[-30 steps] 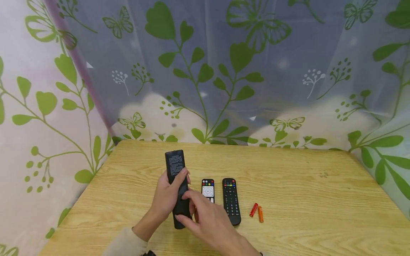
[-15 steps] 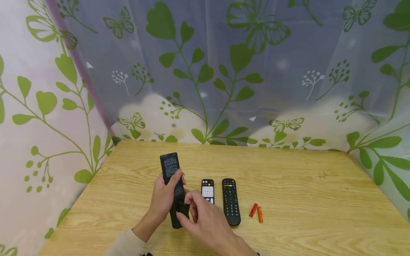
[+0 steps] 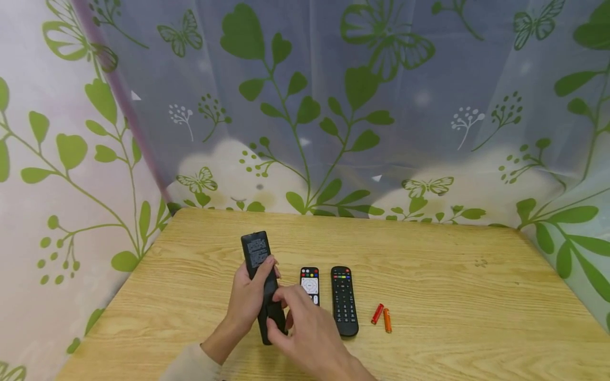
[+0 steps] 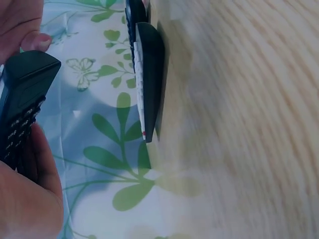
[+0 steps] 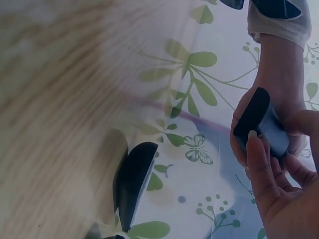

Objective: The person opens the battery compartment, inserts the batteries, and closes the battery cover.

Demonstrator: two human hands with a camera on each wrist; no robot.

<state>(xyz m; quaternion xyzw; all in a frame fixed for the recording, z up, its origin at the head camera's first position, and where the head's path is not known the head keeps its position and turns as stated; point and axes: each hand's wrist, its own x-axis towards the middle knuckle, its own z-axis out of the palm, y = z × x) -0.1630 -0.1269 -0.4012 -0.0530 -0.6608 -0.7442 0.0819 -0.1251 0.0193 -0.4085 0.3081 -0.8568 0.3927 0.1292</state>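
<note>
A black remote control [image 3: 256,253] is held tilted above the table, its labelled back facing up in the head view. My left hand [image 3: 244,301] grips it around the middle, thumb across the back. At the lower part of the back, my right hand [image 3: 312,328] pinches the dark battery cover [image 3: 275,311] between thumb and fingers, partly hiding it. The left wrist view shows the keys on the underside of the remote control [image 4: 22,114]. In the right wrist view, fingers of my right hand [image 5: 279,194] curl at the remote's end.
On the wooden table [image 3: 452,275] lie a remote with a white key panel [image 3: 310,284], partly behind my right hand, and a black remote with coloured keys [image 3: 344,301]. Right of them are a red battery [image 3: 377,314] and an orange battery [image 3: 387,320]. A patterned curtain [image 3: 305,132] hangs behind.
The held remote has shifted slightly down. Half a second ago the battery cover stuck out at its right side; now it sits closer along the back, with my right hand still at it.
</note>
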